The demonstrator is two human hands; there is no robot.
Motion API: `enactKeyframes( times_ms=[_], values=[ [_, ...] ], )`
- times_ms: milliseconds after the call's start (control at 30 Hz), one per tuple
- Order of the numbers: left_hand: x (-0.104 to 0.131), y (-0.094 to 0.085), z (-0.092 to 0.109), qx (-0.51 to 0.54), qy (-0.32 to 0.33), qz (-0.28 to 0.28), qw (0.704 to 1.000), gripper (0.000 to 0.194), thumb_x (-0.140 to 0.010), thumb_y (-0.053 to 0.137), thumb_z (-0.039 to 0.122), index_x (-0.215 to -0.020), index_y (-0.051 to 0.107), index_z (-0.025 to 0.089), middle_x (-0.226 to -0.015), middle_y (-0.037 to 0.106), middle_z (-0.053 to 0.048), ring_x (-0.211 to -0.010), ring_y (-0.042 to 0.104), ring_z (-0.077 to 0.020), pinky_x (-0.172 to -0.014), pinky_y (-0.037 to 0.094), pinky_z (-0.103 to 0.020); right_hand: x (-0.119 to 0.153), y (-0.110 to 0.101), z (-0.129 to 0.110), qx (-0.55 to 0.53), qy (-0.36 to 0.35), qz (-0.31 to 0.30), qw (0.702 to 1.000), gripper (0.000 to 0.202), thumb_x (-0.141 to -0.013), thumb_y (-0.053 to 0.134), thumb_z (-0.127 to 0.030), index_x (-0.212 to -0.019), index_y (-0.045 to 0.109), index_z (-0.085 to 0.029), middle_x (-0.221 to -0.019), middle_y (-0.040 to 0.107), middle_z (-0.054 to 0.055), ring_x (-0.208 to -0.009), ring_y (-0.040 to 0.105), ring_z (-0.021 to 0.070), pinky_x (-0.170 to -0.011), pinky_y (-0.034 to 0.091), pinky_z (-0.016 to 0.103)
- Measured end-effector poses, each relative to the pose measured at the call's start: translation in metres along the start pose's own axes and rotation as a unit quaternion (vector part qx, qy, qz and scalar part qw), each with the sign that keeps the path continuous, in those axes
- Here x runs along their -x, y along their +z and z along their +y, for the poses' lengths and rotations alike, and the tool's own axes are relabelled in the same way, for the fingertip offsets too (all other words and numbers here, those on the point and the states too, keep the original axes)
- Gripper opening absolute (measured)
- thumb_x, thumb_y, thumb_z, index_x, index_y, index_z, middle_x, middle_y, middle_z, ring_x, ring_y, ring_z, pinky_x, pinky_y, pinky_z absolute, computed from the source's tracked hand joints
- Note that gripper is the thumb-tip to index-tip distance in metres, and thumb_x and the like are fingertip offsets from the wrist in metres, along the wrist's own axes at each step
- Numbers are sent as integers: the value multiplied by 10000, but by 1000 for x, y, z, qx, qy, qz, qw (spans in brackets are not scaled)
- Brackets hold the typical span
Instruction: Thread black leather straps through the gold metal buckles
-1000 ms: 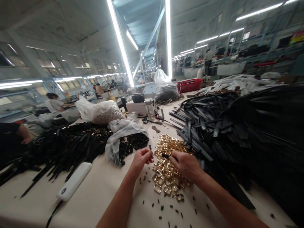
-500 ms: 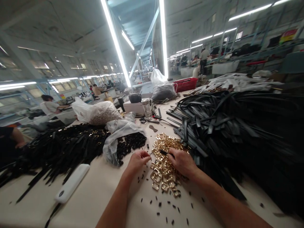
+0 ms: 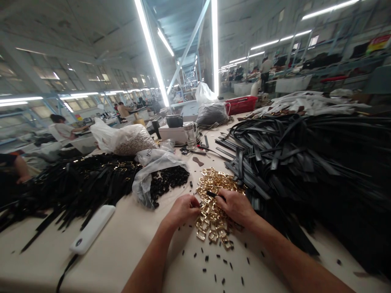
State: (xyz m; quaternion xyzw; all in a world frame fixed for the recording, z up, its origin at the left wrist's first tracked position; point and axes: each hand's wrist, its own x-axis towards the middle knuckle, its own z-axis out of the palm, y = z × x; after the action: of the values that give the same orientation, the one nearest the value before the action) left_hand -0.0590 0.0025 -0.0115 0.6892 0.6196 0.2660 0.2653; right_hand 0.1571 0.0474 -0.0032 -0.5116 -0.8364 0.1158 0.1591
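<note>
My right hand (image 3: 236, 204) is closed on a black strap (image 3: 211, 194), whose end sticks out to the left over a heap of gold buckles (image 3: 210, 221). At the heap's left edge is my left hand (image 3: 184, 209), its fingers pinched together; whatever lies between them is too small to make out. Small black pieces (image 3: 207, 258) are scattered on the table below the heap. More black pieces (image 3: 174, 177) fill an open plastic bag (image 3: 142, 185) beyond my left hand.
Black straps (image 3: 275, 154) are piled on the right, and straps with gold buckles (image 3: 97, 175) on the left. A white power bank (image 3: 93, 230) lies front left. Behind stand a glass jar (image 3: 190, 136), a red basket (image 3: 241, 105) and filled bags (image 3: 128, 138). A person's arm (image 3: 22, 169) shows far left.
My left hand has moved slightly right, up to the edge of the buckle heap, with its fingers more curled. My right hand still holds the strap in nearly the same place. The view has shifted a little.
</note>
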Motion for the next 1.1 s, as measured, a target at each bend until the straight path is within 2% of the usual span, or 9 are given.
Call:
enactKeyframes(
  times_ms=[100,300,533,633,733,867,967,1100],
  values=[
    [2,-3,-2,23,7,-8,1000,70,-623,681,216,-692,678,205,-704,610,2,-651,540,-167,-585,388,-253,0,-1,-1,0,2,-4,1000,203,-916,474,-317,-796,590,-202,-736,675,24,-649,591,154,-561,232,263],
    [3,-4,-6,69,-14,-59,996,134,-614,674,196,-747,664,185,-648,578,32,-580,496,-126,-517,353,-220,-1,2,1,5,-4,3,1000,200,-915,476,-321,-801,590,-203,-742,677,22,-647,589,151,-564,230,262],
    [-4,3,-4,188,-85,-25,978,93,-631,689,238,-686,671,166,-616,614,21,-547,500,-111,-537,383,-225,1,-1,0,-6,-4,3,1000,206,-918,474,-318,-799,593,-201,-733,674,23,-648,593,152,-564,237,259],
    [-7,2,-1,273,-114,-2,955,143,-629,713,262,-713,679,152,-615,620,8,-515,500,-100,-533,399,-229,1,-3,-1,-12,-3,9,1000,216,-918,470,-325,-797,597,-198,-732,671,26,-644,591,149,-562,239,261],
    [-9,1,-1,373,-143,23,916,199,-620,744,285,-732,660,142,-622,613,3,-510,512,-88,-521,394,-212,2,-5,-2,-31,-5,13,999,212,-916,466,-320,-802,597,-198,-719,663,20,-644,585,146,-563,248,254],
    [-10,3,-2,454,-158,17,877,236,-606,786,281,-710,624,145,-636,596,9,-537,529,-77,-527,390,-188,3,-4,-3,-71,-3,12,997,194,-902,476,-304,-798,600,-198,-707,650,11,-637,568,138,-577,274,244],
    [-9,6,1,494,-147,13,857,251,-594,805,260,-716,618,144,-640,576,22,-539,511,-63,-530,390,-176,3,-1,-5,-150,-12,15,989,210,-887,483,-304,-746,587,-189,-681,626,2,-630,550,135,-581,306,235],
    [-7,7,10,554,-123,17,824,251,-605,811,244,-723,612,145,-645,561,35,-545,496,-45,-541,400,-155,3,2,-8,-313,2,-21,950,271,-886,459,-330,-686,563,-179,-609,584,-16,-554,508,116,-536,338,219]
  ],
)
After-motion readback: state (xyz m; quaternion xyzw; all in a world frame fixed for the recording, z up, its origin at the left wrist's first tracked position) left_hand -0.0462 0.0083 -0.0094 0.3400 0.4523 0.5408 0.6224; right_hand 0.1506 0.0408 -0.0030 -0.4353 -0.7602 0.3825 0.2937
